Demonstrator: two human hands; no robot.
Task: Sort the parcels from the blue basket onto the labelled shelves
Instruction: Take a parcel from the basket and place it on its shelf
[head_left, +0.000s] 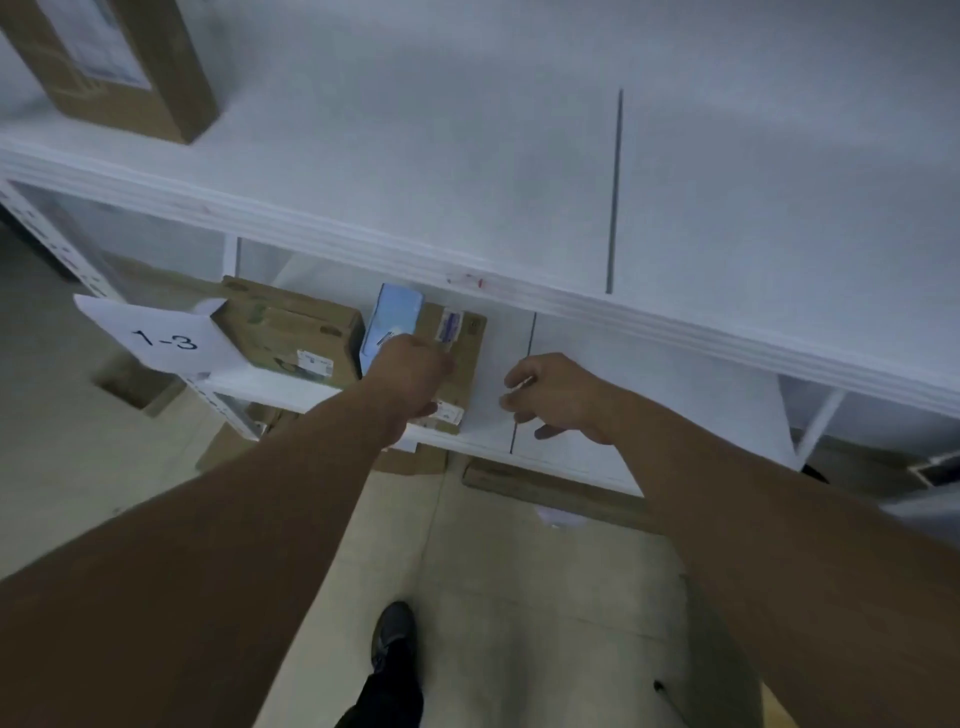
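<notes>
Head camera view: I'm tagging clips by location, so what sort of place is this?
Probably a parcel storeroom or small warehouse. White metal shelving carries a paper bin label reading 1-3, and cardboard parcels with shipping stickers sit on the shelves. The left hand rests on one.

Dim, bluish light falls on white metal shelving (467, 291) standing over a pale tiled floor (519, 597).

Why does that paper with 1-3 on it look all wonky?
The 1-3 label hangs tilted off the left end of the lower shelf, with one corner curled up against a cardboard box. It sticks out past the edge, so it looks loose or bent. The boxes on the shelf look undamaged.
</notes>
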